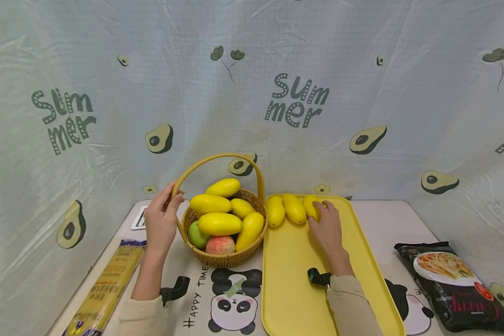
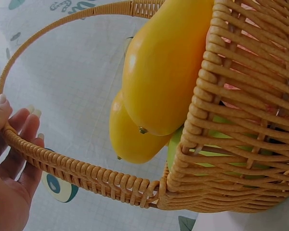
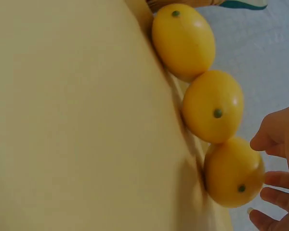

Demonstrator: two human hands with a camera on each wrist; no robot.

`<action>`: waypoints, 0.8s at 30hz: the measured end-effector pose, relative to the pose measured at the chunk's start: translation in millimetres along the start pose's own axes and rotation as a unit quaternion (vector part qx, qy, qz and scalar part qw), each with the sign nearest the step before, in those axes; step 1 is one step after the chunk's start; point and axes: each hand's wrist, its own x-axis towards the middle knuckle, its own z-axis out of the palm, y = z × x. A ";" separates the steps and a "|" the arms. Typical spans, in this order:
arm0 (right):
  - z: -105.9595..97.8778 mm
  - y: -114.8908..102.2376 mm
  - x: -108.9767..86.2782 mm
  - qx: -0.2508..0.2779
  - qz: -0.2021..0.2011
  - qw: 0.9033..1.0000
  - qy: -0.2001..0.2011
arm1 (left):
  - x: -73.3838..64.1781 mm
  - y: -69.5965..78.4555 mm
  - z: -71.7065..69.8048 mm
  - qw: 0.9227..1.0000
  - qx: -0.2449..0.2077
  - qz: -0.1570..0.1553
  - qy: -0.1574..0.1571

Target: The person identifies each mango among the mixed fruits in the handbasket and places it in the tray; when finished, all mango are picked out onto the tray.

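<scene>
A wicker basket (image 1: 231, 259) holds several yellow mangoes (image 1: 220, 224), a green apple (image 1: 199, 235) and a peach (image 1: 220, 245). My left hand (image 1: 163, 221) holds the left side of its arched handle (image 2: 86, 175), with thumb and fingers around the wicker. On the far end of a yellow tray (image 1: 296, 275), three mangoes (image 1: 294, 208) lie side by side. Over the rightmost mango (image 3: 234, 173) is my right hand (image 1: 328, 228), its fingers spread and loosely bent; in the right wrist view they stand at the fruit's edge without closing round it.
A long yellow packet of noodles (image 1: 107, 289) lies at the left edge of the table. At the right lies a black food packet (image 1: 458, 289). Printed curtains (image 1: 302, 154) close off the back and sides. A small white card (image 1: 139, 219) sits behind the left arm.
</scene>
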 end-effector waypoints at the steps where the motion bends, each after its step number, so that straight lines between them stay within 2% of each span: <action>1: -0.7 -1.4 0.3 0.003 -0.001 1.000 0.002 | -0.1 0.0 0.0 1.000 -0.001 0.000 0.000; 6: -3.3 -10.8 0.7 0.049 -0.012 0.999 0.005 | 0.1 -0.1 -0.3 1.000 0.001 0.003 0.001; 11: 0.9 -23.4 -0.6 0.103 -0.049 0.993 -0.004 | -0.1 -0.5 -0.4 1.000 0.001 0.009 0.004; 21: 8.5 -69.6 -10.4 0.153 -0.134 0.979 -0.031 | 0.8 1.1 -0.4 1.000 -0.002 0.013 0.000; 24: 15.3 -82.4 -16.4 0.151 -0.163 0.974 -0.044 | 0.2 0.8 -0.5 1.000 0.000 0.010 0.000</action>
